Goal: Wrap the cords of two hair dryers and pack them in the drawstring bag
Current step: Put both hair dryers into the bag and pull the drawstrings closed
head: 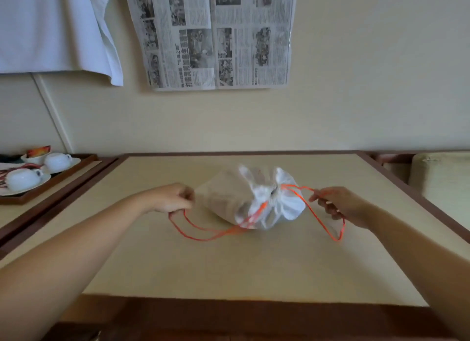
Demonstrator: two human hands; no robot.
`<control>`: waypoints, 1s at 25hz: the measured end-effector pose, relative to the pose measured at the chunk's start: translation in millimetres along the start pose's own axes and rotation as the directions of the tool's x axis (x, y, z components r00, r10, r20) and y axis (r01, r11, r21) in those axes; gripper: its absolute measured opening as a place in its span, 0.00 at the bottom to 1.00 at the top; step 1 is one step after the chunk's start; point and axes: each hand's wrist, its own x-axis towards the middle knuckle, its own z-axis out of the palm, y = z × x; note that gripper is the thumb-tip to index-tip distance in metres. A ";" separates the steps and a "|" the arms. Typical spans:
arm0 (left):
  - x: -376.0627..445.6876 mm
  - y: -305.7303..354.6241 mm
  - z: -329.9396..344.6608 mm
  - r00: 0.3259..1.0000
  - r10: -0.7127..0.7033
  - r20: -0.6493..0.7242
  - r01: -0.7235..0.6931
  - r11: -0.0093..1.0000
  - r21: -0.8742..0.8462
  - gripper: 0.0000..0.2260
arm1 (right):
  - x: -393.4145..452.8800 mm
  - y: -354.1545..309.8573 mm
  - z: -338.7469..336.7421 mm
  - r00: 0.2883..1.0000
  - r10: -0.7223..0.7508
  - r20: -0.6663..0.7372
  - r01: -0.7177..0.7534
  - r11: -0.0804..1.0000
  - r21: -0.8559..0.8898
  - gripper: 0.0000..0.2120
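Surface (pixel 229 269): beige top, dark brown wood border. Drawstring bag (pixel 244 200) lies on its side just past centre, toward 12 o'clock, white gathered mouth facing 5 o'clock. Orange drawstring loop (pixel 203 235) trails on the surface from the mouth toward 9 o'clock. Second orange loop (pixel 330 228) runs off toward 3 o'clock; can't tell if it touches the surface.

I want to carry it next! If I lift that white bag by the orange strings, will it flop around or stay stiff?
Probably floppy: the white bag is soft cloth, gathered into ruffles at its mouth. It bulges as if full, so it may hang heavy and swing. The orange strings are thin, slack loops in the left hand and right hand, so they may dig into fingers.
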 end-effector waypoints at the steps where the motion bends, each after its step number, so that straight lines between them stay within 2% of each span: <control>1: 8.2 9.7 2.5 0.997 0.001 -0.081 -0.001 1.000 0.007 0.06 | -4.0 -7.8 -1.6 1.000 0.007 0.000 -0.007 1.000 -0.022 0.13; 3: 23.6 39.7 3.3 0.932 0.075 -0.354 -0.069 0.997 0.028 0.11 | -13.9 -22.1 -10.8 0.998 0.063 0.009 -0.061 0.985 -0.160 0.15; 4: 28.6 55.1 8.6 0.878 0.197 -0.436 -0.180 0.980 0.082 0.18 | -21.2 -28.8 -14.7 0.992 0.119 0.036 -0.107 0.965 -0.238 0.18; 5: 29.2 69.9 19.7 0.836 0.371 -0.406 -0.332 0.929 0.165 0.24 | -27.6 -34.7 -18.1 0.983 0.175 0.060 -0.151 0.947 -0.283 0.21; 6: 30.5 80.6 35.9 0.810 0.519 -0.275 -0.445 0.848 0.290 0.28 | -36.1 -43.1 -19.3 0.975 0.215 0.063 -0.188 0.937 -0.296 0.23; 7: 32.6 87.6 53.5 0.802 0.589 -0.098 -0.496 0.749 0.438 0.31 | -44.4 -50.7 -19.8 0.976 0.217 0.015 -0.201 0.926 -0.318 0.24; 8: 33.3 91.3 68.6 0.814 0.580 0.034 -0.492 0.657 0.571 0.33 | -51.8 -58.6 -17.4 0.983 0.165 -0.075 -0.181 0.904 -0.386 0.24; 9: 32.6 92.2 79.3 0.858 0.508 0.074 -0.423 0.620 0.661 0.36 | -58.4 -62.4 -14.1 0.976 0.059 -0.208 -0.158 0.848 -0.506 0.25; 10: 36.0 92.5 82.9 0.910 0.413 0.035 -0.320 0.645 0.694 0.39 | -66.1 -65.8 -7.2 0.927 -0.111 -0.357 -0.147 0.770 -0.621 0.24; 11: 38.1 97.1 82.1 0.953 0.298 -0.046 -0.193 0.720 0.666 0.41 | -74.2 -67.5 4.3 0.844 -0.315 -0.435 -0.090 0.716 -0.692 0.21; 12: 38.7 105.6 82.9 0.974 0.188 -0.129 -0.070 0.785 0.616 0.40 | -83.6 -70.5 22.6 0.779 -0.454 -0.433 0.011 0.701 -0.713 0.19; 13: 39.8 117.5 85.1 0.971 0.107 -0.212 0.038 0.812 0.582 0.36 | -89.3 -73.2 43.6 0.755 -0.534 -0.381 0.135 0.694 -0.707 0.18; 14: 41.9 133.4 89.3 0.958 0.067 -0.279 0.113 0.807 0.580 0.33 | -92.6 -75.6 66.1 0.768 -0.562 -0.306 0.226 0.685 -0.693 0.19; 15: 44.1 151.1 93.9 0.949 0.068 -0.307 0.129 0.805 0.579 0.31 | -88.3 -70.4 85.6 0.806 -0.543 -0.236 0.252 0.676 -0.692 0.20; 17: 35.1 176.2 92.7 0.969 0.023 -0.248 0.098 0.880 0.465 0.30 | -71.4 -53.9 105.3 0.897 -0.406 -0.177 0.125 0.616 -0.778 0.20; 18: 37.0 189.7 84.6 0.977 -0.044 -0.211 0.124 0.915 0.385 0.28 | -63.9 -48.3 98.0 0.913 -0.340 -0.227 0.019 0.591 -0.807 0.19; 19: 33.9 201.6 71.6 0.984 -0.084 -0.154 0.130 0.939 0.319 0.28 | -58.0 -43.9 81.7 0.894 -0.324 -0.309 -0.072 0.578 -0.813 0.18; 20: 30.9 203.3 60.0 0.989 -0.038 -0.140 0.076 0.958 0.276 0.27 | -55.8 -40.5 62.8 0.853 -0.346 -0.391 -0.135 0.577 -0.806 0.17; 21: 27.9 189.5 52.1 0.981 0.063 -0.181 -0.008 0.957 0.289 0.25 | -56.1 -37.1 48.3 0.805 -0.404 -0.434 -0.127 0.597 -0.792 0.17; 22: 21.5 169.2 52.1 0.958 0.146 -0.247 -0.052 0.935 0.351 0.28 | -57.3 -34.5 41.7 0.785 -0.456 -0.418 -0.042 0.635 -0.772 0.18; 23: 14.5 148.8 56.0 0.949 0.187 -0.255 -0.064 0.903 0.426 0.35 | -58.9 -33.0 43.2 0.790 -0.507 -0.345 0.092 0.654 -0.751 0.21; 24: 10.5 130.3 64.4 0.963 0.163 -0.213 -0.061 0.908 0.415 0.43 | -60.1 -31.8 51.2 0.809 -0.543 -0.223 0.233 0.646 -0.727 0.24; 25: 11.9 115.5 72.4 0.981 0.112 -0.158 -0.062 0.955 0.289 0.46 | -59.1 -29.3 63.2 0.832 -0.548 -0.088 0.334 0.621 -0.709 0.28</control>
